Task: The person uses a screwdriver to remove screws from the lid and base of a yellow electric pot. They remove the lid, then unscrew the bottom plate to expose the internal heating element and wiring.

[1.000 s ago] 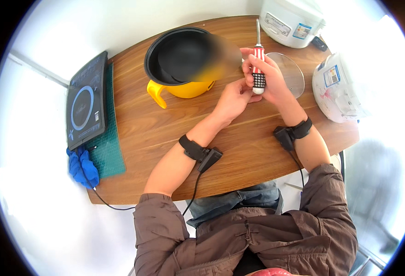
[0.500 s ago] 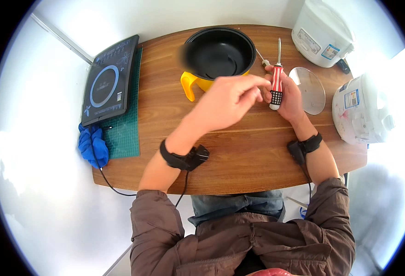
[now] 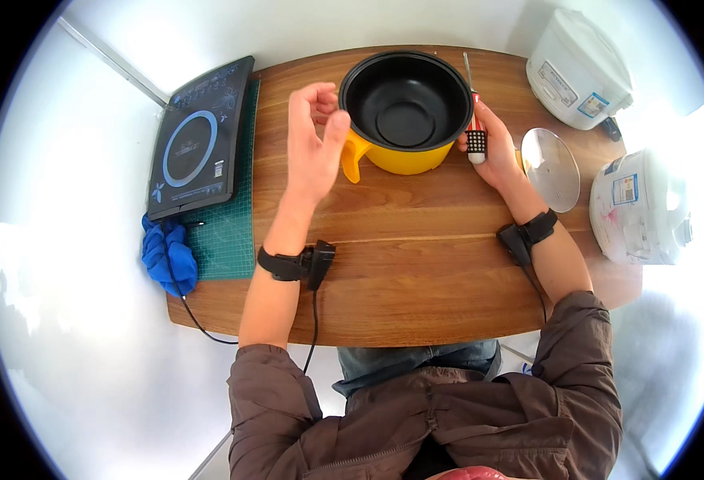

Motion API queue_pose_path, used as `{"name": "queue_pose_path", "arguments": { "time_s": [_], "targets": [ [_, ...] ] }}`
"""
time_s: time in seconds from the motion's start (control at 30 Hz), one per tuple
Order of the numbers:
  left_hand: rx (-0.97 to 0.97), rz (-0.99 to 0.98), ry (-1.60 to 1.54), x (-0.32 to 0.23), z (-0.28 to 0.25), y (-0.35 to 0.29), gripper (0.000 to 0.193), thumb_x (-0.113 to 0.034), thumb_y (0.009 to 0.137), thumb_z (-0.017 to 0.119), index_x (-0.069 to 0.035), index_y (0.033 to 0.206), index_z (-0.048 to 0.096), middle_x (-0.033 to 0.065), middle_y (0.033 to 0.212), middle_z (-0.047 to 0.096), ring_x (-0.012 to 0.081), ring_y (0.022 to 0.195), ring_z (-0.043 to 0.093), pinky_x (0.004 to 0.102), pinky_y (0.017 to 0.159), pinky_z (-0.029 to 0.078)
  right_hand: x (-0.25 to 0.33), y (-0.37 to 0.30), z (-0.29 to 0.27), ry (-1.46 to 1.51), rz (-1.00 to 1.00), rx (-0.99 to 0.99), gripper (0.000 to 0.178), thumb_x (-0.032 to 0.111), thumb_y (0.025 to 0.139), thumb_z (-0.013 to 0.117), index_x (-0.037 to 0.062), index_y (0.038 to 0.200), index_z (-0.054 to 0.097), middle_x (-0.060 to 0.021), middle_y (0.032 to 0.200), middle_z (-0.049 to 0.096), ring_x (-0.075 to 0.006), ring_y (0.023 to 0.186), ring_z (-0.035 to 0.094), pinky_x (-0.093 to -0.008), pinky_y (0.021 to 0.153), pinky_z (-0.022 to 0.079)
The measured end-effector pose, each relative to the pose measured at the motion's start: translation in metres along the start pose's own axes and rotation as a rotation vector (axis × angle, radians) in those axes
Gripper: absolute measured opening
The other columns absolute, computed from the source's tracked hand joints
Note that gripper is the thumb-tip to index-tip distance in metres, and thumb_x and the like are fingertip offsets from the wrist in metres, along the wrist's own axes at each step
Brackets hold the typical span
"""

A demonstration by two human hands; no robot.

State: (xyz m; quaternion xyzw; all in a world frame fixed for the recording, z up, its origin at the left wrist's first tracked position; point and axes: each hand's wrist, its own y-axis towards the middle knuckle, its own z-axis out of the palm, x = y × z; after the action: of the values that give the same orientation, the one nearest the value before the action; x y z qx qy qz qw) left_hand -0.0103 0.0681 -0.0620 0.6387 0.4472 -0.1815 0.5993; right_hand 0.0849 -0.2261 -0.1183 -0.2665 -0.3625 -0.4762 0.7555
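A deep pot [image 3: 408, 162], yellow outside with a black inside, stands near the far middle of the table, its yellow handle [image 3: 354, 154] to the left. Beside its left rim my left hand [image 3: 310, 144] is raised, fingers apart and slightly curled, nothing in it. Whether a fingertip touches the rim I cannot tell. At the pot's right side my right hand [image 3: 494, 148] is wrapped round a screwdriver [image 3: 476, 144] with a red-and-white striped, black dotted handle, its metal shaft pointing away from me. Part of the handle is hidden by the pot and fingers.
A round clear lid [image 3: 552, 172] lies right of my right hand. Two white rice cookers [image 3: 576, 76] stand along the right side. On the left a black induction cooktop [image 3: 196, 140] rests on a green cutting mat [image 3: 228, 252], with a blue cloth [image 3: 170, 260] by its cable.
My left hand has moved away from the screwdriver, leftward to beside the pot's rim. My right hand still holds the screwdriver, now close against the pot's right side.
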Motion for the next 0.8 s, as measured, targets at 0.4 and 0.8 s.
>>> {"name": "queue_pose_path", "arguments": {
  "time_s": [0.4, 0.8],
  "targets": [
    [-0.002, 0.061, 0.042, 0.028, 0.017, -0.031, 0.076, -0.035, 0.082, 0.093, -0.008, 0.139, 0.05, 0.006, 0.123, 0.05, 0.0166, 0.108, 0.056, 0.0312, 0.093, 0.049, -0.002, 0.009, 0.008, 0.023, -0.006, 0.01, 0.036, 0.03, 0.113, 0.051, 0.0094, 0.142, 0.056, -0.0032, 0.092, 0.064, -0.0142, 0.074, 0.062, -0.0285, 0.065, 0.053],
    [0.207, 0.434, 0.704, -0.008, 0.02, 0.008, 0.04, -0.041, 0.078, 0.085, -0.007, 0.09, 0.069, 0.0036, 0.085, 0.062, 0.0252, 0.089, 0.062, 0.0439, 0.106, 0.043, -0.008, 0.006, 0.001, 0.065, 0.009, -0.013, 0.042, 0.03, 0.112, 0.054, 0.0087, 0.149, 0.051, -0.006, 0.091, 0.067, -0.0161, 0.075, 0.065, -0.0308, 0.068, 0.056]
  ]
}}
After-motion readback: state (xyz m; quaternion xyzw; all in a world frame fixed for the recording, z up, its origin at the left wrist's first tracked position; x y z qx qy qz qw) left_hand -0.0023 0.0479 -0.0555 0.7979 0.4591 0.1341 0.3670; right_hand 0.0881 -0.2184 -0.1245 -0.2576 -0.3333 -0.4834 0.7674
